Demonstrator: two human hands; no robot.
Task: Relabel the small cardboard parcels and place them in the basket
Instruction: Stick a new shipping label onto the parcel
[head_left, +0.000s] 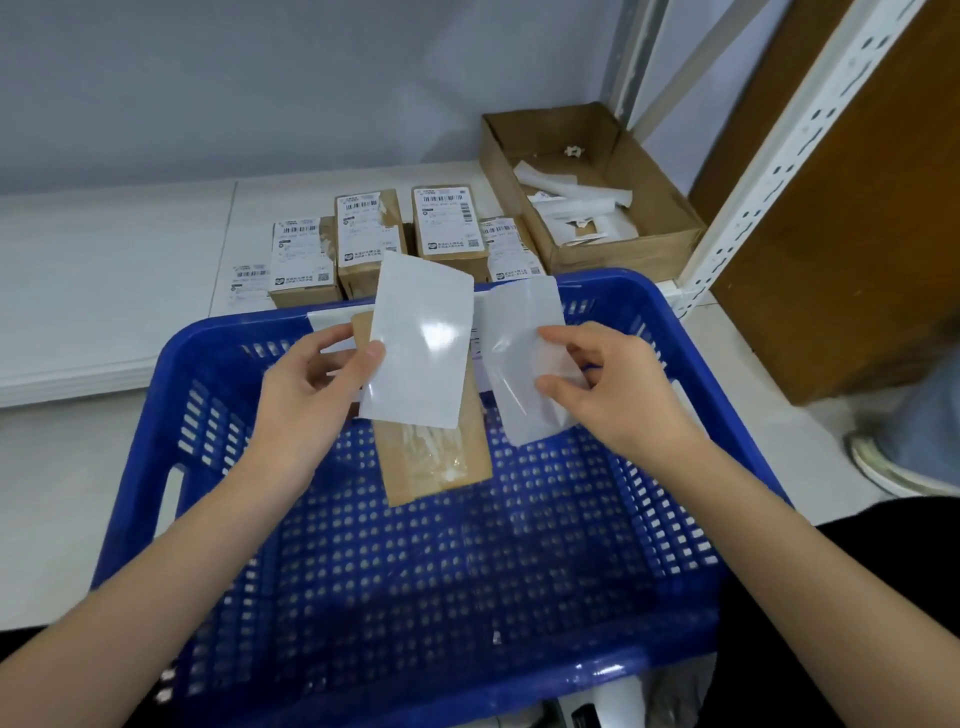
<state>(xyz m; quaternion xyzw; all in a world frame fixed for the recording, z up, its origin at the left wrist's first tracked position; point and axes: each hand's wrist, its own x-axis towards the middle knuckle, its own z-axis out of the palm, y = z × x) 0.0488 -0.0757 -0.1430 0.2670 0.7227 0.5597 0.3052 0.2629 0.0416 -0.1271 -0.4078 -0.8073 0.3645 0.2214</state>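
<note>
- Your left hand (317, 374) pinches the left edge of a white label (418, 343) between thumb and fingers, holding it up over the basket.
- Your right hand (597, 387) grips a glossy backing sheet (519, 343), thumb and forefinger curled onto it; the sheet is just beside the label.
- Behind the label, a small cardboard parcel (436, 457) with clear tape on it sits tilted above the basket floor; you cannot tell which fingers carry it.
- The blue basket (363, 597) is directly under both hands.
- Beyond its far rim, labelled parcels (395, 239) stand grouped on the white surface.
- Right of them, an open cardboard box (587, 187) holds discarded paper strips.
</note>
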